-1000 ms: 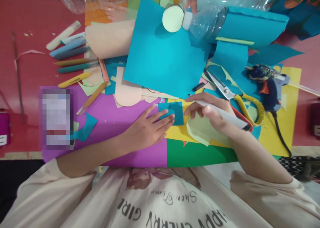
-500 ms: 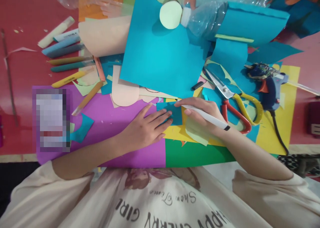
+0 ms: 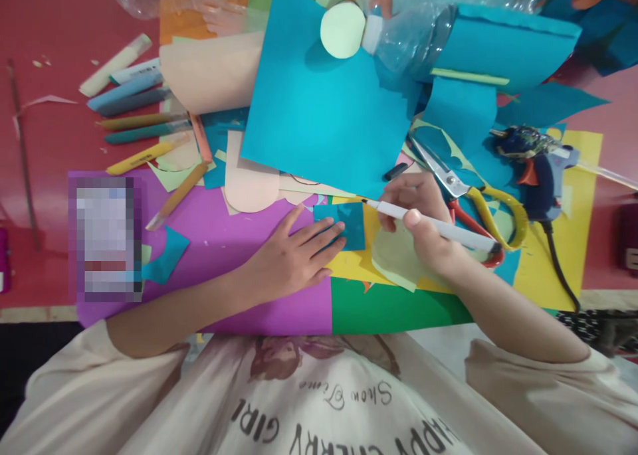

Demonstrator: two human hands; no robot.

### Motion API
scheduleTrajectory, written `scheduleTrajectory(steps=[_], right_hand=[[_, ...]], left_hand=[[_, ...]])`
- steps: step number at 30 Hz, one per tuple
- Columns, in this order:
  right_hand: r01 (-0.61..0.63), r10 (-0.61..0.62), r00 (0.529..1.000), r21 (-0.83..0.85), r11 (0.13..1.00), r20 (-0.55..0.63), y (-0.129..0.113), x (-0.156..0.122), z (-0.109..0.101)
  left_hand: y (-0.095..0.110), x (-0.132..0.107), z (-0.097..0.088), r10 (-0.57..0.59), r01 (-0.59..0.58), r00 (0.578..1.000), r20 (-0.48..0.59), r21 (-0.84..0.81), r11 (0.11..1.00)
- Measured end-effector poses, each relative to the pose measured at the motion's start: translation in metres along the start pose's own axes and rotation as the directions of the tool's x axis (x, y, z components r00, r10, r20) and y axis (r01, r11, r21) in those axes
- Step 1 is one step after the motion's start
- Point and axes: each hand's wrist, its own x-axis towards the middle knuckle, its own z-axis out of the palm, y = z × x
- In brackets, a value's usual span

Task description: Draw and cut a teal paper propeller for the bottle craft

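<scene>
My left hand (image 3: 299,252) lies flat with its fingers spread, its fingertips resting on a small blue paper piece (image 3: 353,222). A white marker (image 3: 443,229) with a bare dark tip is gripped in my right hand (image 3: 423,216). The tip points left, just beside the top right corner of the blue piece. Whether it touches the paper I cannot tell. A black marker cap (image 3: 396,171) lies above my right hand. Below that hand sits a pale green paper scrap (image 3: 399,259). Under both hands are purple paper (image 3: 224,242), yellow paper and green paper (image 3: 393,305).
Scissors (image 3: 453,182) with red and yellow handles lie right of my right hand, partly behind it. Farther right is a glue gun (image 3: 545,176). A large blue sheet (image 3: 323,123) and a plastic bottle (image 3: 413,40) are at the back. Several markers (image 3: 134,96) lie left; a blurred-out phone (image 3: 104,239) is nearer.
My right hand has drawn the marker to the right, off the small blue piece, and tilted it so more of its barrel shows. My left hand has stayed in place.
</scene>
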Motion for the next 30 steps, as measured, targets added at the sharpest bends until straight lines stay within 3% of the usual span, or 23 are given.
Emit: scheduleTrajectory(steps=[3,10,30], right_hand=[[-0.038,0.038,0.999,0.055,0.998,0.012,-0.002,-0.001,0.002],[-0.08,0.094,0.986,-0.107,0.991,0.135,-0.004,0.005,0.003],[0.007,0.02,0.985,-0.158,0.987,0.17,0.008,0.005,0.012]], left_hand=[[0.001,0.0,0.002,0.002,-0.002,1.0,-0.007,-0.001,1.0],[0.002,0.001,-0.002,-0.009,0.009,1.0,0.013,-0.009,1.0],[0.002,0.002,-0.002,0.009,-0.008,1.0,-0.01,0.029,1.0]])
